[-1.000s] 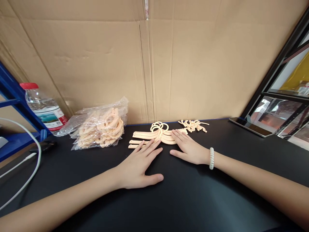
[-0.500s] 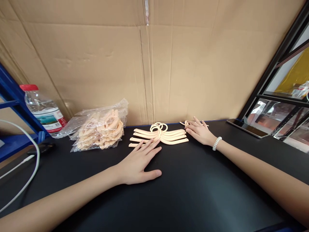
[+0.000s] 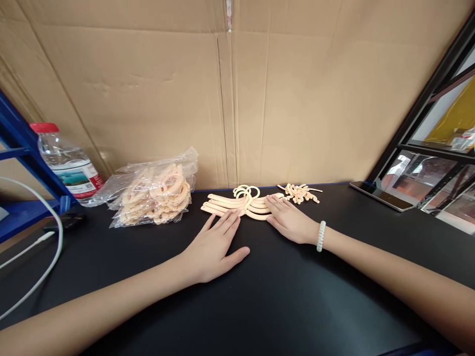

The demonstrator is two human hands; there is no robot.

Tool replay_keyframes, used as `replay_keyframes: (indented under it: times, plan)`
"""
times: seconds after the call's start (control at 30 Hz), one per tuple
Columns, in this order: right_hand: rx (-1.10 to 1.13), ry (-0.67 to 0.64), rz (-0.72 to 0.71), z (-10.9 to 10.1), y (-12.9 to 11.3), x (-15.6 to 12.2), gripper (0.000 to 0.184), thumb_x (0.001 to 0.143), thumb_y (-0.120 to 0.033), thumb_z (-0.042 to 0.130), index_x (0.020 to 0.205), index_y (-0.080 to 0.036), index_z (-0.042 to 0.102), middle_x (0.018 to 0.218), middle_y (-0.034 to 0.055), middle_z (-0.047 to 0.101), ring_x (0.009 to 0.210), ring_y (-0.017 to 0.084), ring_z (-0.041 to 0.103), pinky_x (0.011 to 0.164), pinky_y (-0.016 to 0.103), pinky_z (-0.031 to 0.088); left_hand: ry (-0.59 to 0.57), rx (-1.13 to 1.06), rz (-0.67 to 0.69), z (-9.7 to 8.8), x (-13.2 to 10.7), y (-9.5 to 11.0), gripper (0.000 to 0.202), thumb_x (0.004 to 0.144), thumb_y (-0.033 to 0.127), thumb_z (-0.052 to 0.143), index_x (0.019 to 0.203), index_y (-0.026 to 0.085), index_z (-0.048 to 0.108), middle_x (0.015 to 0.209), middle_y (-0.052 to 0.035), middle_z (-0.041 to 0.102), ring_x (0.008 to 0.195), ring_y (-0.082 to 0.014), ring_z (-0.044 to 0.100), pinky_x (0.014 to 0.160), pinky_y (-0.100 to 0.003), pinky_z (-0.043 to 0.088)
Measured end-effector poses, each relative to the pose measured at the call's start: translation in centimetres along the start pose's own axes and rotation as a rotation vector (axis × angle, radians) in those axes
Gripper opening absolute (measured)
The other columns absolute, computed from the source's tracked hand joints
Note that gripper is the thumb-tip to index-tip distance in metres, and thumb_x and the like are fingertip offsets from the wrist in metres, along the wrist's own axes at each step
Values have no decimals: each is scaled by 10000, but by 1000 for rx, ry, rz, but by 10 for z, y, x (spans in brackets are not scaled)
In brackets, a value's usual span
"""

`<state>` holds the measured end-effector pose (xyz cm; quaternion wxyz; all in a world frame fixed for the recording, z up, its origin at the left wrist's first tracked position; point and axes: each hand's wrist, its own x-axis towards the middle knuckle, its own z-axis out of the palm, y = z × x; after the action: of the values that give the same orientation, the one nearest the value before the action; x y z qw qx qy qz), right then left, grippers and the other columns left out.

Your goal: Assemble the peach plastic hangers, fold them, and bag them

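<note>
Right hand (image 3: 293,221) moved to four hangers (image 3: 228,203), one bag (image 3: 158,195)

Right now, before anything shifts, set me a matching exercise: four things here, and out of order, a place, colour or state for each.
1. left hand
2. right hand
3. hooked pieces
4. bottle cap

A. with a pale coiled band at the wrist
B. red
C. bare-wristed
D. on the black tabletop, partly covered by both hands

Pairs: 1-C, 2-A, 3-D, 4-B
</note>
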<state>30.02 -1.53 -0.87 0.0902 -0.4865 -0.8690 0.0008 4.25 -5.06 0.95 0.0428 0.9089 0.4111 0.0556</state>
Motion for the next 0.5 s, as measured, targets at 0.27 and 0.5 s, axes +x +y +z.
replay_keyframes:
  times: [0.27, 0.5]
  plan:
    - [5, 83, -5, 4, 28, 10, 560, 1009, -358, 230, 1470, -75, 372, 1554, 160, 328, 1470, 318, 181, 1181, 588, 118, -16, -49, 15, -1, 7, -6, 712, 961, 584, 340, 1499, 117, 323, 1602, -134, 189, 1488, -303, 152, 1196, -522, 143]
    - [215, 758, -22, -59, 16, -7, 412, 1022, -356, 282, 1289, -211, 560, 1294, 125, 604, 1252, 259, 528, 1065, 490, 411, 26, -51, 27, 0, 3, -4, 649, 975, 513, 376, 1493, 124, 338, 1597, -120, 243, 1489, -291, 161, 1205, -508, 141]
